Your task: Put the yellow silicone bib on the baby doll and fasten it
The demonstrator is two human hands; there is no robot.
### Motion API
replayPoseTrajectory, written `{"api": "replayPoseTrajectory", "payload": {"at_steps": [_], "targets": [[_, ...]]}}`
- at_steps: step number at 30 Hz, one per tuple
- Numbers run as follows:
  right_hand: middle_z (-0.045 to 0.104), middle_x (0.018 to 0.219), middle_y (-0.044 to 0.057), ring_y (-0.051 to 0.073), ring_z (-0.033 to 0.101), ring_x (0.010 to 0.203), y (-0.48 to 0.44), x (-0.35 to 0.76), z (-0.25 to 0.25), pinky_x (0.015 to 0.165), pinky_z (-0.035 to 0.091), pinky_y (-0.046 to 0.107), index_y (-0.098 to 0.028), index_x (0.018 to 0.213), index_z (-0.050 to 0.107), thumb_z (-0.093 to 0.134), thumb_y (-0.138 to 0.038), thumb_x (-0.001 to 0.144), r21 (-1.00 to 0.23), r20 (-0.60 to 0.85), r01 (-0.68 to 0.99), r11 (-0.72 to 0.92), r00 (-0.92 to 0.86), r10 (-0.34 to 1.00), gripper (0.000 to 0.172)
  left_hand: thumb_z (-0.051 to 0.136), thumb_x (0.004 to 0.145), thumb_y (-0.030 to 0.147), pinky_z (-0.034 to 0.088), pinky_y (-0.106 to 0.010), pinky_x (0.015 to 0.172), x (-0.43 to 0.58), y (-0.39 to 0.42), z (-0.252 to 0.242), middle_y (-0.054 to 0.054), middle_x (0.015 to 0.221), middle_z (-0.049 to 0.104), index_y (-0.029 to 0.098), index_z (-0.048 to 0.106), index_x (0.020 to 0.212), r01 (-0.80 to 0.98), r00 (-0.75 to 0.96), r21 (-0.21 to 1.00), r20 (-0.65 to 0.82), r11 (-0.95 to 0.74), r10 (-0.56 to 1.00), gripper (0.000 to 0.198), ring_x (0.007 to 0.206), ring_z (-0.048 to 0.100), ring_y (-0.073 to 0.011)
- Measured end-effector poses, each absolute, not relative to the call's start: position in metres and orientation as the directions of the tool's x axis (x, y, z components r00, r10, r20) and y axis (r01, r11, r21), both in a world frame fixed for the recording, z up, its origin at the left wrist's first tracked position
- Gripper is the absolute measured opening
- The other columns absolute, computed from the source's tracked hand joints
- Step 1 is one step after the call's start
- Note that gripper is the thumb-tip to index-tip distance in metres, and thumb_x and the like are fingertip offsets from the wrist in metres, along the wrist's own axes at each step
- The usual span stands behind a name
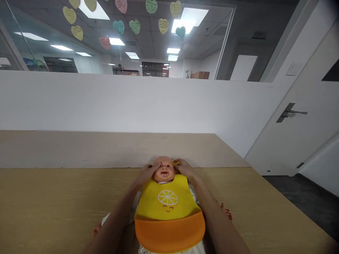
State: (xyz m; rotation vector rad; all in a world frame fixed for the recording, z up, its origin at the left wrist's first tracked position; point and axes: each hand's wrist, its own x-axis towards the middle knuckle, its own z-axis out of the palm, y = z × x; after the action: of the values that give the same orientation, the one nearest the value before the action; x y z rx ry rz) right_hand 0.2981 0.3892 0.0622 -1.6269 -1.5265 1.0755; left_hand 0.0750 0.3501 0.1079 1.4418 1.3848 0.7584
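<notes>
A baby doll (164,170) lies on its back on a tan table (53,204), with its head at the far side and its face up. It wears a yellow bib (164,201) with a white orange slice and a small smile on it, and an orange pocket (169,229) runs along the bottom. The left hand (145,174) is on the side of the doll's head, and its fingers (156,165) lie pressed together on the doll's face, not pinching anything. The right hand (184,168) is on the other side of the head, by a thin yellow bib strap (176,162). Its fingers (178,165) are close together and touch the strap's end, but I cannot tell if they pinch it. The left arm (113,218) and the right arm (219,218) come in from the bottom, one on each side of the bib. White lacy clothes (143,248) show under the bib. Behind the table is a white wall (106,102).
</notes>
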Motion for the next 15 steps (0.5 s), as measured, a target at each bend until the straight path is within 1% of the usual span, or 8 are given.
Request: {"api": "replayPoseTrajectory", "payload": {"at_steps": [4,8,12,15], "targets": [[0.063,0.078,0.003,0.01,0.054,0.058,0.393,0.298,0.06,0.051,0.038,0.018,-0.013,0.105,0.055,0.047,-0.012,0.076,-0.887,-0.162,0.444,-0.129,-0.036,0.986,0.03,0.057,0.076,0.063,0.046,-0.032,0.085,0.077,0.352,0.103,-0.013,0.108,0.073,0.01,0.072,0.101,0.278,0.227,0.955,-0.174,0.108,0.958,0.061,0.103,0.063,-0.0291],[0.062,0.069,0.001,0.011,0.052,0.054,0.398,0.3,0.059,0.051,0.036,0.019,-0.014,0.103,0.056,0.051,-0.017,0.076,-0.866,-0.172,0.483,-0.132,-0.04,0.984,0.028,0.062,0.074,0.057,0.047,-0.033,0.082,0.073,0.357,0.099,-0.012,0.104,0.073,0.009,0.072,0.099,0.237,0.241,0.969,-0.135,0.077,0.961,0.055,0.1,0.064,-0.029],[0.065,0.072,0.003,0.013,0.056,0.061,0.395,0.3,0.064,0.058,0.042,0.021,-0.014,0.096,0.061,0.057,-0.019,0.071,-0.839,-0.162,0.529,-0.128,-0.018,0.987,0.026,0.068,0.071,0.049,0.049,-0.031,0.077,0.07,0.354,0.11,-0.011,0.1,0.073,0.01,0.071,0.096,0.205,0.294,0.979,-0.05,-0.012,0.955,0.047,0.097,0.065,-0.0278],[0.067,0.079,0.006,0.018,0.06,0.074,0.383,0.299,0.071,0.069,0.048,0.027,-0.013,0.091,0.065,0.06,-0.022,0.071,-0.87,-0.117,0.491,-0.052,-0.102,0.988,0.023,0.073,0.067,0.042,0.05,-0.031,0.078,0.071,0.348,0.128,-0.012,0.102,0.073,0.011,0.07,0.103,0.199,0.317,0.977,0.003,-0.07,0.949,0.047,0.097,0.066,-0.0276]]}}
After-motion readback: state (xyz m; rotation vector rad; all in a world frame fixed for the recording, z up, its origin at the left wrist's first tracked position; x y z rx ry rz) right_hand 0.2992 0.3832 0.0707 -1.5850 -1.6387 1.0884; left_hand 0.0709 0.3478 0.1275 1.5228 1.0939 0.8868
